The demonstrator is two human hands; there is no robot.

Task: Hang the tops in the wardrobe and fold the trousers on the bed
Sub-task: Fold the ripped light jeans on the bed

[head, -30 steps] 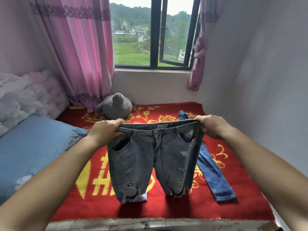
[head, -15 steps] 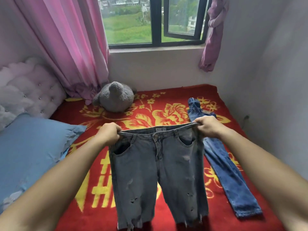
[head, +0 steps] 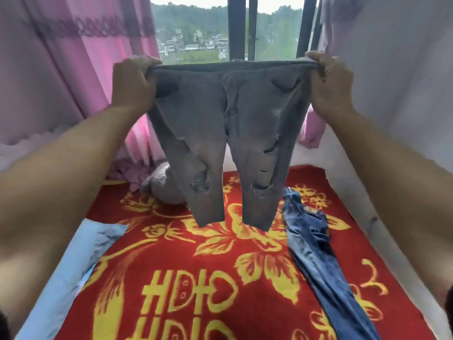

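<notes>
Grey ripped jeans [head: 228, 133] hang in the air in front of the window, stretched by the waistband, their leg ends above the bed. My left hand [head: 133, 84] grips the left end of the waistband and my right hand [head: 329, 83] grips the right end. A second pair, dark blue jeans [head: 318, 261], lies lengthwise along the right side of the bed [head: 208, 266], which is covered by a red blanket with yellow flowers and lettering.
A grey plush toy [head: 161, 185] sits at the head of the bed, partly hidden by the jeans. A light blue pillow [head: 66, 273] lies at the left. Pink curtains [head: 73, 69] flank the window [head: 240, 30]. A pale wall [head: 397, 94] runs along the right.
Both hands have lifted the grey jeans from low over the blanket to high in front of the window. The legs now hang free above the bed.
</notes>
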